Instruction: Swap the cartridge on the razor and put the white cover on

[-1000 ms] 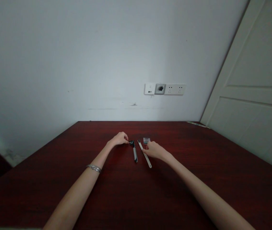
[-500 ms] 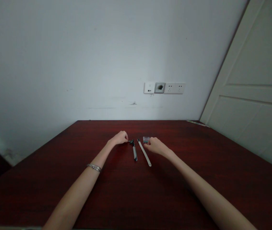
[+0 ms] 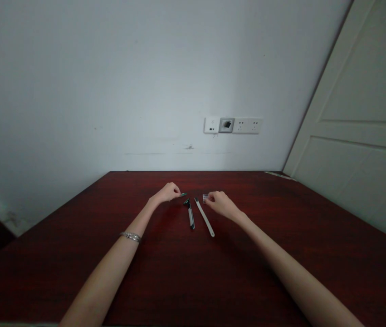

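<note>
My left hand [image 3: 169, 192] is closed in a pinch on a small, flat green piece [image 3: 183, 195], held just above the table; its exact kind is too small to tell. My right hand [image 3: 220, 202] has its thumb and fingers closed at a small clear plastic case [image 3: 205, 199], whose right part they hide. Between the hands lies a razor [image 3: 191, 215] with a grey-and-black handle, its dark head pointing away from me. To its right rests a slim white stick with a dark tip [image 3: 205, 220], slanting towards me. Neither hand touches these two.
The dark red wooden table [image 3: 179, 277] runs back to a pale wall [image 3: 145, 91]. Sockets and switches [image 3: 233, 125] are set in the wall. A white panelled door [image 3: 356, 150] stands along the right side. A thin strip [image 3: 280, 175] lies at the table's far right corner.
My left hand has lifted slightly up and left, away from the razor head, with the green piece now showing. My right fingers have shifted a little at the clear case. Razor and stick are unmoved.
</note>
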Demonstrator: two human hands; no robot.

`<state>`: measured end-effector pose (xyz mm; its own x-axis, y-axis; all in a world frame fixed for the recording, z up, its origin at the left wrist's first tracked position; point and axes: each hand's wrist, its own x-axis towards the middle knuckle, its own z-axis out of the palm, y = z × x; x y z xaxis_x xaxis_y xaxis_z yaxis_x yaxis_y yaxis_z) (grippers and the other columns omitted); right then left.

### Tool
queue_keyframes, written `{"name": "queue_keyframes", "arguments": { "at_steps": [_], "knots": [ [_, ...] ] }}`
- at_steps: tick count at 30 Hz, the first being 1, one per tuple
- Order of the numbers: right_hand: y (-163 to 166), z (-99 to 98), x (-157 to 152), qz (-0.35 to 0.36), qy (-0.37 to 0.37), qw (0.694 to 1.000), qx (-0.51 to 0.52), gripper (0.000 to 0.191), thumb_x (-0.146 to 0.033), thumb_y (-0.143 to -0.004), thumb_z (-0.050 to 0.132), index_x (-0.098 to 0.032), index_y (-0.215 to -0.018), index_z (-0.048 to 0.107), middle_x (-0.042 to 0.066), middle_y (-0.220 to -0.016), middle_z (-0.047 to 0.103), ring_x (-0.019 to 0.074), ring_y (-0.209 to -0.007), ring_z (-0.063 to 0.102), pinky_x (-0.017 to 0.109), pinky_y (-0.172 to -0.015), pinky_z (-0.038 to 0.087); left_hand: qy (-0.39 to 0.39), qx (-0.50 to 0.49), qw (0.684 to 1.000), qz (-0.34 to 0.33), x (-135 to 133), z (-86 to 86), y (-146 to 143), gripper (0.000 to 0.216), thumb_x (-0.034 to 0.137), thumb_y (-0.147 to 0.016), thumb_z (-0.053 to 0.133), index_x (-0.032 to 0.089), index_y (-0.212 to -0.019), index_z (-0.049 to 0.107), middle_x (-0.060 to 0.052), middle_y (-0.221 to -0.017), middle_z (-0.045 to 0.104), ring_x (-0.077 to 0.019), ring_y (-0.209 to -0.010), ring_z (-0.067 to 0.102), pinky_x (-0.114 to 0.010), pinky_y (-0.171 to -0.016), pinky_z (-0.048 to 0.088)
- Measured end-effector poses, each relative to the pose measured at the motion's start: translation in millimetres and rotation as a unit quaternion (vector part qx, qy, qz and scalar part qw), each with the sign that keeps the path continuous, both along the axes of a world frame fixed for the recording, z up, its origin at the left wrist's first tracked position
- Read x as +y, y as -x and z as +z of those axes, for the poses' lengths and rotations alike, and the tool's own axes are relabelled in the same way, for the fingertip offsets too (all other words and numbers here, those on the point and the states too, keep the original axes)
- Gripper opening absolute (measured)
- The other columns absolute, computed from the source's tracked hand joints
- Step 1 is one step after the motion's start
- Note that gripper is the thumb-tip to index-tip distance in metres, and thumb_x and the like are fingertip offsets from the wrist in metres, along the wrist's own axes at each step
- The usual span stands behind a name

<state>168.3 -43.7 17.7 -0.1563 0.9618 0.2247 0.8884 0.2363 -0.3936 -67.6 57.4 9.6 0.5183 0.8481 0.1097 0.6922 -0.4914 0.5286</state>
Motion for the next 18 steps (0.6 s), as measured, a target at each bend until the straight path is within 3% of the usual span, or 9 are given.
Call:
{"name": "queue_keyframes", "arguments": {
  "at_steps": [2, 8, 18],
  "knots": [
    [-1.7, 1.0, 2.0, 0.035, -0.045, 0.997, 0.052, 0.023, -0.029, -0.083, 0.047, -0.016, -0.086, 0.065, 0.005, -0.078, 0.067, 0.014, -0.07, 0.059, 0.022, -0.066, 0.04, 0.029, -0.025, 0.999, -0.002, -6.2, 13.6, -2.7, 0.025, 0.026, -0.071, 0.054, 0.009, -0.077, 0.071, -0.002, -0.056, 0.059, -0.007, -0.041, 0.042, -0.02, -0.042, 0.032],
    [-1.0, 3.9, 3.8, 0.138, -0.117, 0.969, 0.168, 0.025, -0.024, -0.081, 0.052, -0.016, -0.102, 0.063, 0.004, -0.091, 0.066, 0.0118, -0.079, 0.059, 0.022, -0.073, 0.043, 0.086, -0.061, 0.99, -0.098, -27.9, 46.7, -16.4, 0.024, 0.028, -0.07, 0.057, 0.01, -0.079, 0.071, -0.002, -0.056, 0.057, -0.006, -0.041, 0.043, -0.019, -0.041, 0.035],
    [-1.6, 0.6, 5.3, 0.194, -0.151, 0.952, 0.185, 0.015, -0.023, -0.079, 0.059, -0.017, -0.09, 0.067, 0.005, -0.083, 0.067, 0.0133, -0.07, 0.058, 0.025, -0.067, 0.045, 0.123, -0.063, 0.978, -0.156, -41.0, 52.9, -29.8, 0.02, 0.024, -0.07, 0.057, 0.009, -0.075, 0.069, -0.001, -0.055, 0.057, -0.007, -0.046, 0.047, -0.017, -0.041, 0.036]
  ]
}}
